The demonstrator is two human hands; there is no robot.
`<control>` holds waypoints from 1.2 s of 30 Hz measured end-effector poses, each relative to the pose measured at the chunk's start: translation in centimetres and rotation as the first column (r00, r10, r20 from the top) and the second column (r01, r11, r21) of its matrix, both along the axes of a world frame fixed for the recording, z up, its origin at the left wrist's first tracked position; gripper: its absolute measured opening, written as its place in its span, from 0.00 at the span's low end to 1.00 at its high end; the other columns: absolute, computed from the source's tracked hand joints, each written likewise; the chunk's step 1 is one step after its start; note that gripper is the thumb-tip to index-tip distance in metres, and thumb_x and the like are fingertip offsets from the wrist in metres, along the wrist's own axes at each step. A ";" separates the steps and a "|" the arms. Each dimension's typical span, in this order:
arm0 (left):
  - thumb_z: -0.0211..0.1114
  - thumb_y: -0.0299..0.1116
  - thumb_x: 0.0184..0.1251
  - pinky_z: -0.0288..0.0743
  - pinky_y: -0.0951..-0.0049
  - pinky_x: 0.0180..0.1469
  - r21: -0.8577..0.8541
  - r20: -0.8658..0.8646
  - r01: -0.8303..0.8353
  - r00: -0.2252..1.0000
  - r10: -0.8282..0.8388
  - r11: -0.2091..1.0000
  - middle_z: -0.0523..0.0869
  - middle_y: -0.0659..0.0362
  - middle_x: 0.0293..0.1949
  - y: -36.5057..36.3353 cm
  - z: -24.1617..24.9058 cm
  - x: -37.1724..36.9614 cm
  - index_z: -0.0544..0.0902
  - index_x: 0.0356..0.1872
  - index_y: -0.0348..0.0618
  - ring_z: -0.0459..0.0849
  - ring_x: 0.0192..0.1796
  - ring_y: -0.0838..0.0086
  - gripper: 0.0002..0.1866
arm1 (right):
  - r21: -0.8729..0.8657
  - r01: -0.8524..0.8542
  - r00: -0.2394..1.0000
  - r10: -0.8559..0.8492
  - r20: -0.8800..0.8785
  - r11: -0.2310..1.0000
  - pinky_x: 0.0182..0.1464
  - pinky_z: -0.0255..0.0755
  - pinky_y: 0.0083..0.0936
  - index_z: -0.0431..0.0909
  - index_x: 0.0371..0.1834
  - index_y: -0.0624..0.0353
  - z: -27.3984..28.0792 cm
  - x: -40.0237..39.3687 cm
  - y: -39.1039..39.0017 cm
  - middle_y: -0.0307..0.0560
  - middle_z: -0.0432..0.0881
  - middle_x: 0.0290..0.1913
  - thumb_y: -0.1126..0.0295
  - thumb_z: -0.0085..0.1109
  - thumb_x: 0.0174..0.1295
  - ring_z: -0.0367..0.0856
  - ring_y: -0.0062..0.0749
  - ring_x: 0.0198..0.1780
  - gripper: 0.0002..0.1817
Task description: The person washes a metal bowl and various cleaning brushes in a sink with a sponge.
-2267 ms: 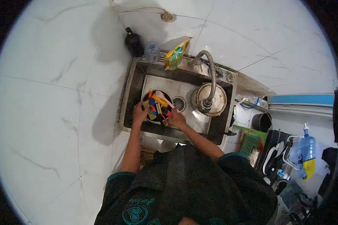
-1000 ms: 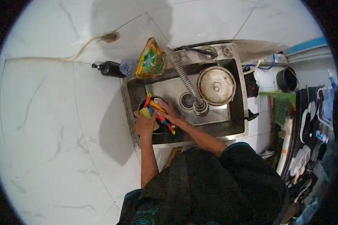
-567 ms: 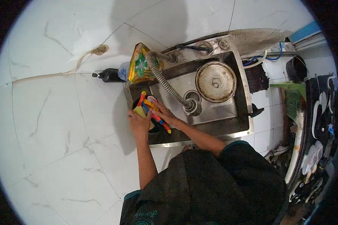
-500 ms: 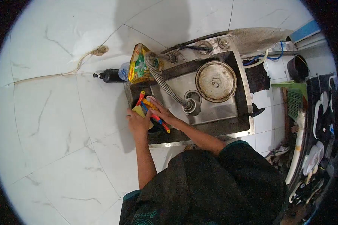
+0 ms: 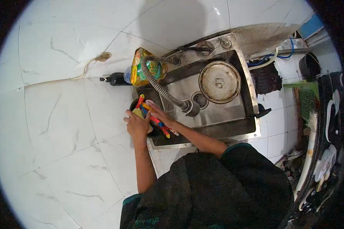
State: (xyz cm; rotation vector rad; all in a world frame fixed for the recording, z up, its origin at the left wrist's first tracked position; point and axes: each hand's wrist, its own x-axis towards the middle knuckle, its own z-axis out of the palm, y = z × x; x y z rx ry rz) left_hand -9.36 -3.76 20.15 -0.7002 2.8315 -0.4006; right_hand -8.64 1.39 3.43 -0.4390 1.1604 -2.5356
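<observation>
At the left end of the steel sink [image 5: 252, 110], both hands meet over a dark round container [image 5: 134, 104]. My left hand [image 5: 137, 126] is closed around a yellow sponge [image 5: 138, 113]. My right hand [image 5: 163, 117] grips a bundle of brightly coloured handles [image 5: 156, 120] in red, yellow, orange and blue; what tools they belong to I cannot make out. Something pale pink shows beside the right fingers. The sponge lies against the handles, and the fingers partly cover both.
A flexible metal tap [image 5: 156, 84] arches over the sink near my right hand. A stained round lid or pan [image 5: 219, 82] lies in the basin, beside the drain [image 5: 200, 100]. Behind the left end stand a yellow-green detergent pouch [image 5: 147, 68] and a dark bottle [image 5: 117, 79].
The view has shifted slightly. Both hands remain together at the sink's left end, still holding the sponge and the coloured handles, with only small shifts in the fingers.
</observation>
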 end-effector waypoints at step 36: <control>0.73 0.61 0.47 0.82 0.60 0.34 -0.110 -0.091 0.179 0.978 -0.190 0.978 0.75 0.36 0.42 2.0 1.5 -1.1 0.61 0.52 0.31 0.85 0.37 0.46 0.47 | -0.176 0.015 0.982 0.018 0.186 0.984 0.76 0.41 0.32 0.55 0.75 0.55 1.2 -0.4 -0.3 0.46 0.52 0.76 0.48 0.47 0.69 0.47 0.34 0.77 0.36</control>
